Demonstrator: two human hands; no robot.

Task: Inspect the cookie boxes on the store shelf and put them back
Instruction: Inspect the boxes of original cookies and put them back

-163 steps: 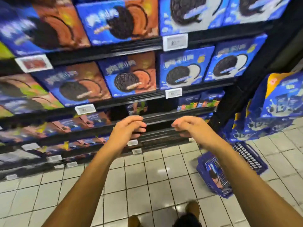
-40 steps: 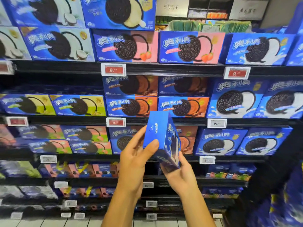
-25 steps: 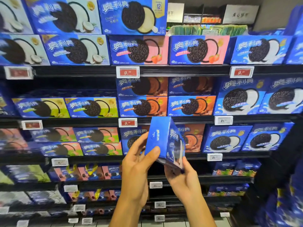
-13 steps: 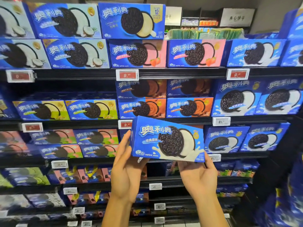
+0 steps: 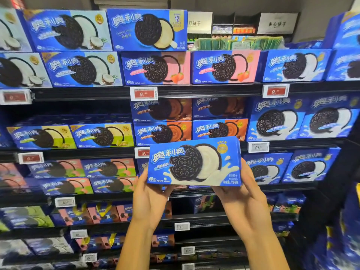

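Cookie box [image 5: 194,161] gripped at both ends by left hand [image 5: 150,199] and right hand [image 5: 243,197], before the shelf [image 5: 194,191].

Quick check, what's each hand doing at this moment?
Left hand: grips the left end of the blue cookie box from below.
Right hand: grips the same box's right end, fingers behind it.

Head-worn view — facing store shelf [image 5: 194,92]; close, slightly upward
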